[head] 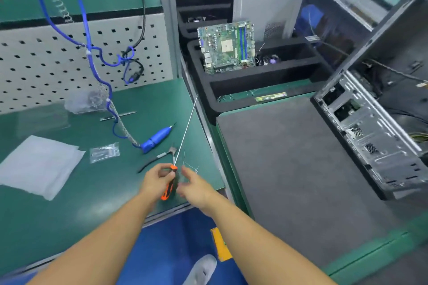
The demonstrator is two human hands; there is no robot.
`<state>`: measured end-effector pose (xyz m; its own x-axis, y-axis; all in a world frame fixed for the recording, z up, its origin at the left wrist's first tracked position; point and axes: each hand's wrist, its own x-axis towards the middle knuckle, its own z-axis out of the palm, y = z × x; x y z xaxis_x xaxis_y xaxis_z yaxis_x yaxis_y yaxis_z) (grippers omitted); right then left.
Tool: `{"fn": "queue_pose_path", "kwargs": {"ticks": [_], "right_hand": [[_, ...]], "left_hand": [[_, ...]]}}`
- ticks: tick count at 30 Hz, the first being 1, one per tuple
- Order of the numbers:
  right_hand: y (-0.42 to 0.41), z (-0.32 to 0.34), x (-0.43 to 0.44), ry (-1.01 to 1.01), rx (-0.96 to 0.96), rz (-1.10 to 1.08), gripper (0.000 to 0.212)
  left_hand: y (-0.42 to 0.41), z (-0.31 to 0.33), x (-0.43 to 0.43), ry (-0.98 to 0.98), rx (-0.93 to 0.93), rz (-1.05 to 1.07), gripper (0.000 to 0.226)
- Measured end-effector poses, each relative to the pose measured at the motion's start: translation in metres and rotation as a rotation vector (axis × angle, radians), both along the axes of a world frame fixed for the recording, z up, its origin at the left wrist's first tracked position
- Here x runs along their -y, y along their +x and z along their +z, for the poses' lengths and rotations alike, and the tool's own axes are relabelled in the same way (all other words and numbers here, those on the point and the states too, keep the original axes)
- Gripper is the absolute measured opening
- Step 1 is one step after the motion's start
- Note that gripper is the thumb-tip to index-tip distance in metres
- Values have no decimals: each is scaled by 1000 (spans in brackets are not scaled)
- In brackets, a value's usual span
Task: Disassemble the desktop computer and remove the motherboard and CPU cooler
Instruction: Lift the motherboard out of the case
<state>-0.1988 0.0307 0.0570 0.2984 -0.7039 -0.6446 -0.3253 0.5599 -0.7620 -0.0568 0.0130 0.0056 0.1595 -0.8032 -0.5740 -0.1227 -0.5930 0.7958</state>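
Both hands sit left of the grey mat (289,169). Left hand (155,181) grips the orange-handled screwdriver (168,192). Right hand (196,188) is beside the handle, fingers loose, holding nothing. Motherboard (228,47) is already out, propped in the black tray (278,71) beyond the mat's far edge, well apart from both hands. Opened case (370,136) stands right of the mat. Judged step: tool handling between removals. Next move: carry the driver across the mat to the case. Cooler not identified.

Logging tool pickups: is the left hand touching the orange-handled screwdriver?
Touching. The head view shows the left hand with its fingers curled round the handle of the screwdriver.
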Motion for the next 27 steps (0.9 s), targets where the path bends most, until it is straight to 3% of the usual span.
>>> {"fn": "queue_pose_path", "kwargs": {"ticks": [7, 12, 16, 18, 20, 23, 27], "right_hand": [[-20, -31, -16, 79, -33, 29, 56], [-35, -39, -21, 109, -51, -32, 51], [-40, -29, -15, 90, -11, -142, 46], [-44, -20, -12, 75, 17, -203, 42], [-48, -8, -11, 53, 31, -251, 36], [-59, 12, -14, 13, 12, -306, 26], [-88, 39, -26, -36, -48, -383, 27]], "left_hand": [[6, -25, 24, 10, 503, 53, 22], [-8, -18, 26, 170, 724, -34, 53], [-21, -8, 22, -45, 814, -48, 41], [-29, 0, 23, -185, 674, -73, 29], [-43, 12, 22, -216, 404, -42, 19], [-67, 33, 19, -92, 89, 55, 15], [-105, 57, 9, -13, -61, -14, 14]]}}
